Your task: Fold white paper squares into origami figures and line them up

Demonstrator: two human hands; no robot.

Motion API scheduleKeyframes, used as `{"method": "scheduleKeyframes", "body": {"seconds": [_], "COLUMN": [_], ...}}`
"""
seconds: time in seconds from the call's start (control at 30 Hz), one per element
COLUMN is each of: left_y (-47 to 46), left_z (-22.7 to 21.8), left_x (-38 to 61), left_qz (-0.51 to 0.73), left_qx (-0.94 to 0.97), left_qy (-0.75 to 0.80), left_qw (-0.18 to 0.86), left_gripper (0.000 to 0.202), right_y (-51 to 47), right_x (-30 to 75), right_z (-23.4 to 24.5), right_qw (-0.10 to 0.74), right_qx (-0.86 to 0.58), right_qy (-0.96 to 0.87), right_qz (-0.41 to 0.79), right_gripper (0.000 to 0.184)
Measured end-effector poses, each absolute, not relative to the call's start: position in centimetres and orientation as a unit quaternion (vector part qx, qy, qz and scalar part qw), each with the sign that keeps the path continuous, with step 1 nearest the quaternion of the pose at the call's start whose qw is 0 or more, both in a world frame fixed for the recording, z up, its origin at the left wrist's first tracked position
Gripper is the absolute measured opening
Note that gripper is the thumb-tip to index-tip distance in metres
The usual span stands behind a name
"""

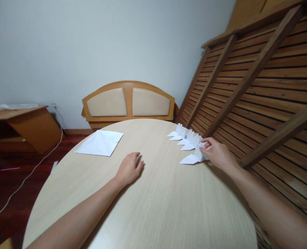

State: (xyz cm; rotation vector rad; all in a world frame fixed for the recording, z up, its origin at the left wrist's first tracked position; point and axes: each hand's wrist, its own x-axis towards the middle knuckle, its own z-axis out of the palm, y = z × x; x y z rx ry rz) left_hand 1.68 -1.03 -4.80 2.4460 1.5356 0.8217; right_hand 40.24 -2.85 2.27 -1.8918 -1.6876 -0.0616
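Several folded white paper figures (188, 141) stand in a row along the right edge of the round table; their pointed ends face left. My right hand (218, 152) has thumb and fingers closed on the nearest paper figure (194, 158) of that row. It touches the tabletop or sits just above it; I cannot tell which. My left hand (128, 167) lies on the table left of the middle, fingers loosely bent, thumb apart, holding nothing. Beyond it to the left is a stack or sheet of white paper (100, 142) with crease lines.
The round pale wood table (153, 207) fills the foreground. Behind it stands a padded headboard (128, 102). A slatted wooden frame (257, 79) leans close along the right side. At left are a low wooden desk (36, 128) and a white cable (36, 167) on the floor.
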Motion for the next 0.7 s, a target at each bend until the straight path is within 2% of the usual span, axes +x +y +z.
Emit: {"method": "scheduleKeyframes", "body": {"seconds": [0.53,0.7], "left_y": [-1.2,-0.9], "left_z": [-4.3,-4.3], "left_x": [1.8,1.5], "left_qz": [0.252,0.245], "left_qx": [0.810,0.809], "left_qy": [0.523,0.529], "left_qw": [0.077,0.074], "left_gripper": [0.035,0.041], "right_y": [0.7,0.8], "right_x": [43.7,42.8], "right_z": [0.2,1.0], "right_qw": [0.316,0.308], "right_qx": [-0.746,-0.757], "right_qy": [-0.585,-0.572], "right_qz": [-0.052,-0.068], "right_gripper": [0.025,0.033]}}
